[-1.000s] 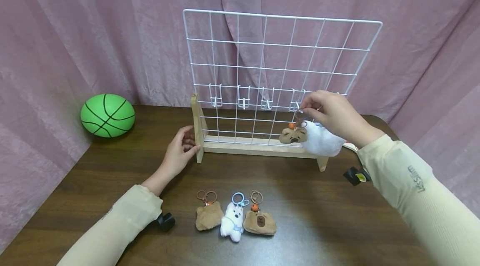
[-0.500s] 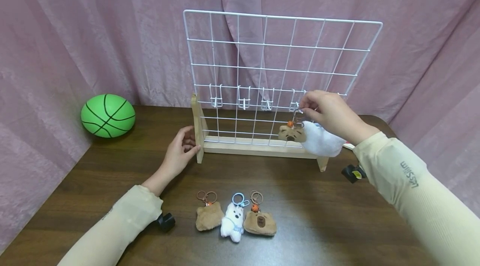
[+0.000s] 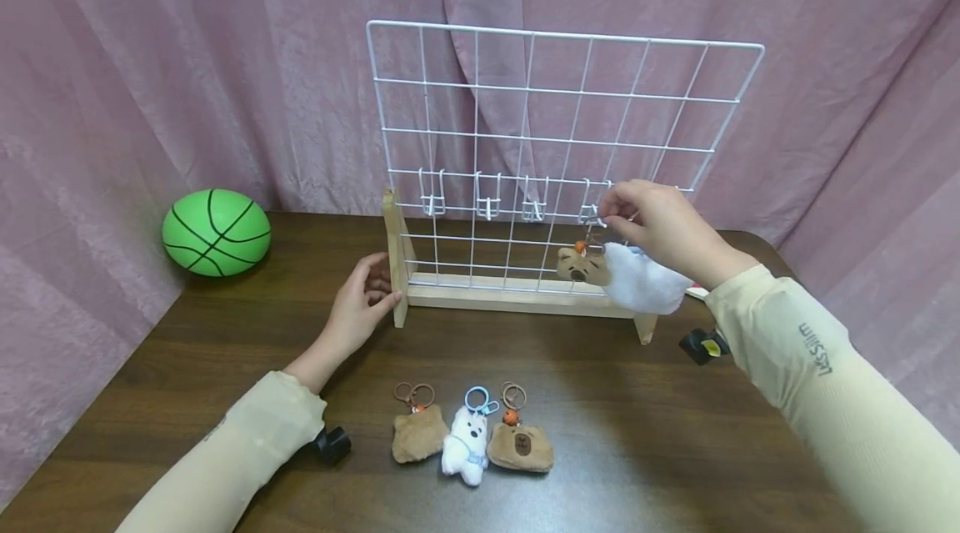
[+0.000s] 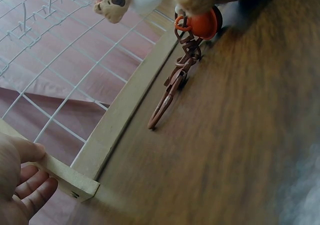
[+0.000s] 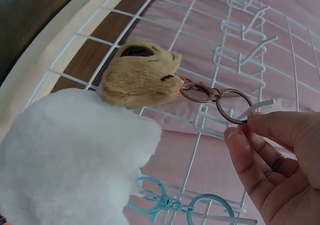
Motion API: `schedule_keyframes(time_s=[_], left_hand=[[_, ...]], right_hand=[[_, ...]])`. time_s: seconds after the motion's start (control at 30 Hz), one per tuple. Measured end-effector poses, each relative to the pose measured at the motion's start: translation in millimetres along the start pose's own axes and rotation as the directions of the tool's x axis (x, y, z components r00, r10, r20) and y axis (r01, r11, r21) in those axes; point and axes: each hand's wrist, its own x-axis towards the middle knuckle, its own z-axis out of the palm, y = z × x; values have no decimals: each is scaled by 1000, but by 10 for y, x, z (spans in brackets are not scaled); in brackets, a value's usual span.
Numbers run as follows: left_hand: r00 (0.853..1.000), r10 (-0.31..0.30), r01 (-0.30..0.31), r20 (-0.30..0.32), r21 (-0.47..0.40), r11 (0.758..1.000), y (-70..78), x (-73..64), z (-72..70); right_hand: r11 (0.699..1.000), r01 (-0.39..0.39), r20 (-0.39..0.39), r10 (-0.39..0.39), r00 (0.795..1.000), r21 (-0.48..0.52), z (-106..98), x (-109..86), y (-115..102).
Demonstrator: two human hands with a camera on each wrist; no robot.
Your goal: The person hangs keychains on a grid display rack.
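Note:
My right hand (image 3: 652, 216) pinches the brown ring (image 5: 235, 89) of a tan bear-faced plush keychain (image 3: 581, 268) between thumb and forefinger. The ring overlaps the tip of a white hook (image 5: 265, 104) in the right wrist view; the plush dangles below. Beside it a fluffy white plush keychain (image 5: 70, 150) hangs by a light blue ring (image 5: 162, 201) from the neighbouring hook. My left hand (image 3: 360, 304) holds the left wooden upright (image 3: 395, 258) of the white wire grid rack (image 3: 570, 91), thumb at its front edge.
Two tan plush keychains, one face down (image 3: 418, 434) and one face up (image 3: 520, 448), lie at the front of the table with a small white bear keychain (image 3: 467, 443) between them. Bare hooks (image 3: 487, 206) line the grid's left part. A green ball (image 3: 216, 233) sits far left.
My right hand has shifted very slightly left and the tan plush keychain's ring has come up closer to the hook. My left hand keeps still on the upright.

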Motion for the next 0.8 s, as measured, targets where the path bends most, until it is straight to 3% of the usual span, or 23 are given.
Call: schedule_keyframes(time_s=[0.2,0.5,0.8], left_hand=[[1000,13,-13,-7,-7,1000,-2,-4,-2],[1000,1,-1,-3,-10,1000,13,-4,-5],[1000,12,-12,-10,-11,1000,-11,-1,-5]], right_hand=[[999,-32,-42,34,999,34,-44,-17,3],[999,-19,-162,27,986,51,-140,-75,-42],[995,-5,-226,28,974,99,-138,-154,-130]])
